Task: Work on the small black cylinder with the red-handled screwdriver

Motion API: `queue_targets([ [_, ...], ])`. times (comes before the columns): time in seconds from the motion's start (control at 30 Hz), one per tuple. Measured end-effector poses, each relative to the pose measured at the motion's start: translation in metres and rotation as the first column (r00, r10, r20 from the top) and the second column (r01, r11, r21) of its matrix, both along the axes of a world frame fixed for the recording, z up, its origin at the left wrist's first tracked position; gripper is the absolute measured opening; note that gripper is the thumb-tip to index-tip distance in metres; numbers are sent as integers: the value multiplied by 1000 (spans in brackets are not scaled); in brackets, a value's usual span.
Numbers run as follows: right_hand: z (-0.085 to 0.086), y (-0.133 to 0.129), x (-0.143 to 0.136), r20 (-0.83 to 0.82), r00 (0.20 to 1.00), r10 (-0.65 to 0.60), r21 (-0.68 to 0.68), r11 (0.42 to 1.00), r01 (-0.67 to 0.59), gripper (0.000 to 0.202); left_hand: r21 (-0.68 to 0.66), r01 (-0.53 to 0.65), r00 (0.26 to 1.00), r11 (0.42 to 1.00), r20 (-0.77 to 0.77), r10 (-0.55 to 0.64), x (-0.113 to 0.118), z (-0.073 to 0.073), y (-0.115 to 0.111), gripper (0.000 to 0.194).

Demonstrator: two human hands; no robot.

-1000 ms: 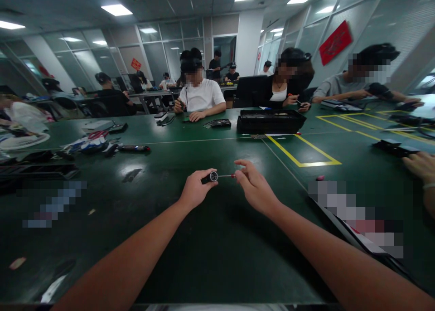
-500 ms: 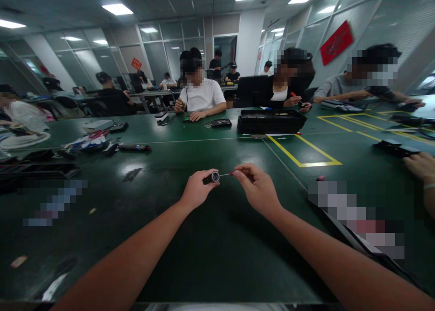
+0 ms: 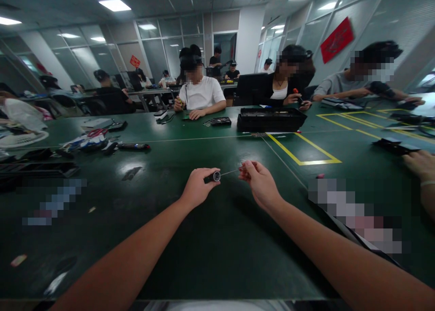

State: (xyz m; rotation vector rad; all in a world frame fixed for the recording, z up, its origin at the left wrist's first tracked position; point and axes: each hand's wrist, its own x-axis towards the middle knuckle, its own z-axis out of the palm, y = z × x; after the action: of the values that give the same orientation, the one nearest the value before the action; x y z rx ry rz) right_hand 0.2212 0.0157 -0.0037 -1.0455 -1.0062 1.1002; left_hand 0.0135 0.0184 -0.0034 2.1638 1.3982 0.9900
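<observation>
Your left hand [image 3: 199, 187] was closed around a short black cylinder with a pale, shiny ring at its end [image 3: 216, 177], thumb on the near side and fingers over the top, its round end turned towards you. Your right hand [image 3: 261, 182] was drawn in to a narrow pinch, thumb against fingers, on a thin, straight, silvery metal shaft [image 3: 230, 172]. The shaft ran from your right fingertips to the right side of the cylinder, rising slightly towards your right hand; its outer end was hidden among your fingers. Whether its inner tip sat in the cylinder, or only touched or neared it, was too small to tell. Both things were between your two hands, in front of you over the dark green, smooth-topped table [image 3: 210, 252].

The step in hand looked like fine work with the shaft at the cylinder's side: your left hand served as the holder, your right as the working hand. In my judgement, the next move called for a steady left grip, the shaft lined up with the spot it met, and light fingertip control, since a sideways push could make it slip.

Beyond your hands stood the long black open-topped box [image 3: 272, 120], with the yellow tape outline [image 3: 317, 162] marked on the tabletop nearer you, well apart from your work.
</observation>
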Motion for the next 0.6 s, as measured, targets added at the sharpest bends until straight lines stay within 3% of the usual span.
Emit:
queue_targets([
  [0.33, 1, -6, 1, 276, 960, -46, 177, 984, -4, 27, 34, -2, 1000, 999, -17, 3, 0, -3, 1, 40],
  [0.6, -3, -4, 2, 238, 970, -51, 174, 985, 9, 28, 45, 4, 999, 999, -36, -2, -2, -3, 0, 39],
])
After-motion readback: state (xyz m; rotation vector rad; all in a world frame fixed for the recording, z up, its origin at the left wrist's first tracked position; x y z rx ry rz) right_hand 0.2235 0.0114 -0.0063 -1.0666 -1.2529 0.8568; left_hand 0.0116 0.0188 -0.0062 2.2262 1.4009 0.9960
